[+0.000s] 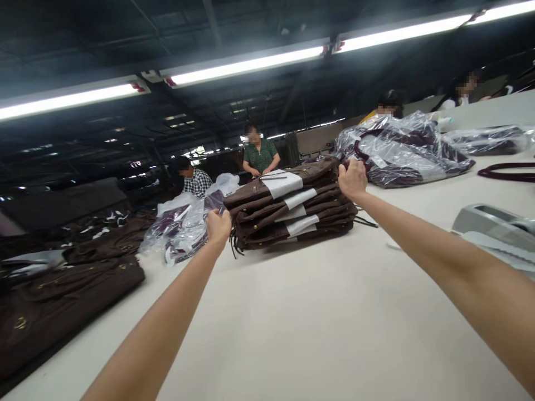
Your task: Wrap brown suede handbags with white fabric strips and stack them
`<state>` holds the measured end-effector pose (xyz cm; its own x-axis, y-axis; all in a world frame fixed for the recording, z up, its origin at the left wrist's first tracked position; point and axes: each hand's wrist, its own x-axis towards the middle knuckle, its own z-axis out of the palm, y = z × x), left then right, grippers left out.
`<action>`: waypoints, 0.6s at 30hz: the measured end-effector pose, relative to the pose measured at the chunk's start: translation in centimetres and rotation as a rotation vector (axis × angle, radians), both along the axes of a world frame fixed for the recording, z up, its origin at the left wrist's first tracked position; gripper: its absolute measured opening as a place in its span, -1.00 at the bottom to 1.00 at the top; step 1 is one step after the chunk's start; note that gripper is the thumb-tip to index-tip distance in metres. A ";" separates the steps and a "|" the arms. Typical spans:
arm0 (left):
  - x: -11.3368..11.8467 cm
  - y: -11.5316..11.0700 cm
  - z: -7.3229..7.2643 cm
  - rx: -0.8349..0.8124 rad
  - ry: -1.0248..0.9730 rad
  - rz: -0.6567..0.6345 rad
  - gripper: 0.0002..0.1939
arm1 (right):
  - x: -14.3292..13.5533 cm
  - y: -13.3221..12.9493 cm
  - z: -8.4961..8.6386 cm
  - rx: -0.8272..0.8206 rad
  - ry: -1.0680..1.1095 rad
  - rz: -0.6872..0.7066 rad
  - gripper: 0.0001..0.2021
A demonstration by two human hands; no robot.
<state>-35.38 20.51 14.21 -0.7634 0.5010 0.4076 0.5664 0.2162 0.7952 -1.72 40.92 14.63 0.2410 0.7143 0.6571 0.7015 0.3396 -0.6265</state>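
A stack of folded dark brown garments [288, 214] with white paper bands [284, 185] and brass-coloured studs sits on the pale table, cords hanging from its sides. My left hand [218, 225] is closed at the left end of the top garment, beside a clear plastic bag. At the upper right corner of the stack, my right hand [353, 178] has its fingers curled over the same garment's edge. Both arms reach far forward. The fingertips of each hand are partly hidden.
Plastic-wrapped dark garments [401, 150] lie right of the stack, with more bagged ones [184, 223] to its left. Brown garments [62, 301] cover the left side. A grey tape dispenser-like object [493, 225] stands at right near a dark cord loop [505, 171]. People [259, 156] work beyond.
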 end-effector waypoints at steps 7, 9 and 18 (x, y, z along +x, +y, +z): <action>7.6 -19.5 -11.9 -0.213 -0.250 -0.501 -0.66 | -4.6 -14.0 -10.2 -0.385 -0.366 0.873 -0.80; 9.1 -23.8 -15.2 -0.315 -0.316 -0.627 -0.71 | -7.6 -15.5 -12.5 -0.509 -0.379 1.029 -0.78; 8.7 -26.5 -16.2 -0.197 -0.322 -0.784 -0.84 | -21.4 -11.0 -16.6 -0.609 -0.324 0.834 -0.71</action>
<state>-26.64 -5.96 -1.99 -0.2315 0.9694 0.0814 0.3633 0.0085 0.9316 -23.11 29.88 -1.99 -0.5935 0.8007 0.0813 0.5558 0.4808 -0.6782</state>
